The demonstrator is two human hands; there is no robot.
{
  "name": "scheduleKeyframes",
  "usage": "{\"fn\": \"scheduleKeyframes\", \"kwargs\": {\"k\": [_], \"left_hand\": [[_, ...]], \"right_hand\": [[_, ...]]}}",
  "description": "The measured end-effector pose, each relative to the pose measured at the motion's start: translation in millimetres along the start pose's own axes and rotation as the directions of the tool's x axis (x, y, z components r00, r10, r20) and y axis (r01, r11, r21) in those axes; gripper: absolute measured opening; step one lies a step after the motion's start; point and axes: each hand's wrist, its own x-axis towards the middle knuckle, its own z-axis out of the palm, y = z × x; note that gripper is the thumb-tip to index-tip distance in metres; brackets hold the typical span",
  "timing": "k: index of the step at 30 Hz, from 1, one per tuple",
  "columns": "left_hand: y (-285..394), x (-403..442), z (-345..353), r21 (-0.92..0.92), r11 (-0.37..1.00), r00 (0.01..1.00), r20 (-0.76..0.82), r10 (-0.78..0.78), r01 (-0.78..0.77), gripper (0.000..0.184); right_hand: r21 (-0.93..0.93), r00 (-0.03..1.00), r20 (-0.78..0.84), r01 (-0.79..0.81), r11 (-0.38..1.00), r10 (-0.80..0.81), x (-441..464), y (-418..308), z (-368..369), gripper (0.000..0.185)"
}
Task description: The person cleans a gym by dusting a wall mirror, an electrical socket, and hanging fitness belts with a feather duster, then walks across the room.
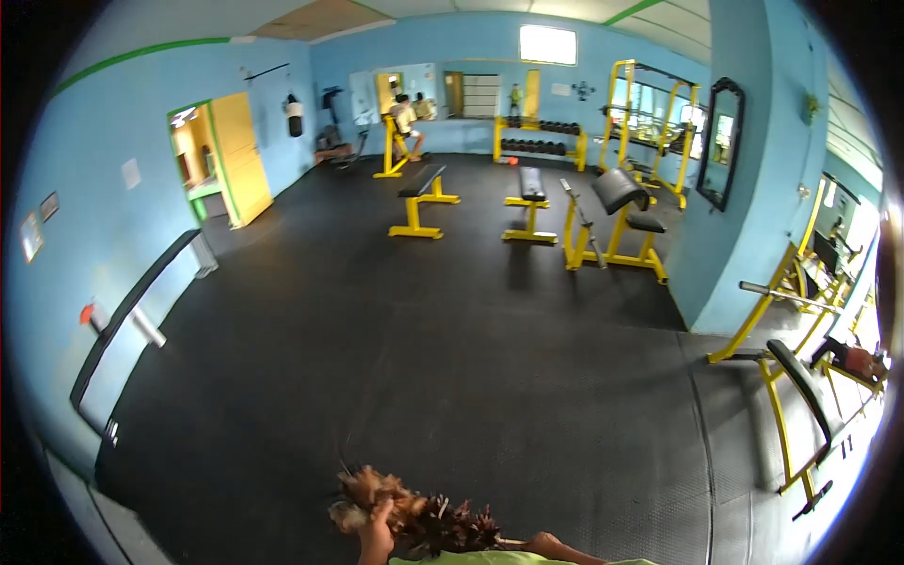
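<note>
A feather duster (438, 518) with brown and tan feathers lies across the bottom of the view, in front of a light green garment. My left hand (377, 535) is closed on its feathered part near the left end, with the fingers partly hidden by the plumes. At the other end a thin pale handle (511, 541) runs into my right hand (551, 545), which is closed around it and partly cut off by the lower edge.
Black rubber floor (395, 358) stretches ahead. Yellow-framed benches (426, 184) and a preacher curl bench (621, 193) stand beyond. To the right are a blue pillar (744, 188) and an incline bench (800, 386). One person (405, 118) is near the far wall.
</note>
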Motion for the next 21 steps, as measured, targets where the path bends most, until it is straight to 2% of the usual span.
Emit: {"fn": "scheduleKeyframes", "kwargs": {"k": [1,2,3,4,5,6,8,9,10,12,13,14,16,17,18,19,20,21], "left_hand": [[-20.2,26.0,15.3,-0.014,0.999,0.998,0.041,0.047,-0.046,0.027],[-20.1,55.6,27.5,-0.033,0.995,0.992,0.082,0.093,-0.091,0.026],[-20.8,79.5,35.9,-0.054,0.992,0.987,0.113,0.116,-0.110,0.026],[12.8,108.2,27.3,-0.268,0.962,0.975,0.223,0.012,0.050,0.023],[30.0,129.5,23.3,-0.430,0.872,0.931,0.357,-0.075,0.235,0.021],[26.6,145.9,27.0,-0.414,0.879,0.916,0.396,-0.061,0.237,0.021],[5.9,186.3,41.6,-0.380,0.925,0.870,0.446,0.209,-0.028,0.022],[-31.9,206.1,69.4,-0.509,0.857,0.842,0.496,0.213,0.083,0.022],[-10.9,220.1,74.7,-0.506,0.858,0.837,0.505,0.212,0.088,0.022],[53.7,244.2,78.6,-0.459,0.716,0.708,0.702,-0.071,0.526,0.020],[34.7,254.8,99.4,-0.436,0.873,0.762,0.636,0.125,0.221,0.020],[4.6,257.6,130.2,-0.388,0.915,0.792,0.523,0.315,-0.108,0.019],[0.2,277.6,165.1,-0.618,0.672,0.717,0.239,0.655,-0.408,0.020],[-7.1,297.3,168.7,-0.455,0.753,0.691,0.337,0.640,-0.475,0.024],[-2.5,320.6,167.8,-0.423,0.769,0.707,0.333,0.624,-0.480,0.024],[11.4,342.1,166.8,-0.507,0.856,0.805,0.464,0.369,-0.100,0.024],[28.6,364.2,171.6,-0.534,0.792,0.790,0.603,0.112,0.296,0.024],[43.4,389.8,179.3,-0.501,0.589,0.669,0.738,-0.092,0.634,0.024]], "right_hand": [[0.371,0.902,0.168,-0.431,0.823,0.397,3.6,-14.5,-30.6,0.046],[0.393,0.891,0.160,-0.453,0.800,0.425,14.4,-4.8,-39.3,0.046],[0.291,0.897,0.099,-0.439,0.850,0.430,26.5,5.9,-47.7,0.050],[0.189,0.905,0.047,-0.425,0.885,0.424,42.3,19.7,-48.4,0.055],[0.304,0.871,0.084,-0.486,0.819,0.485,56.8,35.0,-47.3,0.056],[0.343,0.863,0.095,-0.496,0.797,0.496,48.6,26.7,-56.5,0.056],[0.596,0.785,0.005,-0.499,0.629,0.619,-4.8,-14.0,-137.7,0.056],[0.564,0.739,-0.027,-0.544,0.621,0.673,-11.4,-20.3,-158.4,0.057],[0.570,0.738,-0.020,-0.546,0.614,0.675,2.7,-7.0,-152.6,0.057],[0.521,0.698,-0.071,-0.583,0.623,0.713,36.2,19.4,-113.4,0.054],[0.515,0.700,-0.235,-0.499,0.697,0.675,51.4,27.8,-81.9,0.054],[0.487,0.685,-0.395,-0.409,0.772,0.612,63.0,41.5,-65.9,0.054],[0.443,0.700,-0.402,-0.416,0.794,0.590,80.3,90.1,-91.7,0.053],[0.415,0.701,-0.406,-0.430,0.802,0.586,93.8,114.8,-111.1,0.052],[0.394,0.704,-0.407,-0.440,0.807,0.582,111.8,131.0,-130.3,0.052],[0.377,0.706,-0.400,-0.455,0.807,0.584,120.6,130.7,-153.7,0.051],[0.269,0.837,-0.079,-0.505,0.820,0.542,127.8,155.0,-193.3,0.044],[0.295,0.826,-0.150,-0.488,0.822,0.544,140.4,179.2,-210.9,0.048]]}}
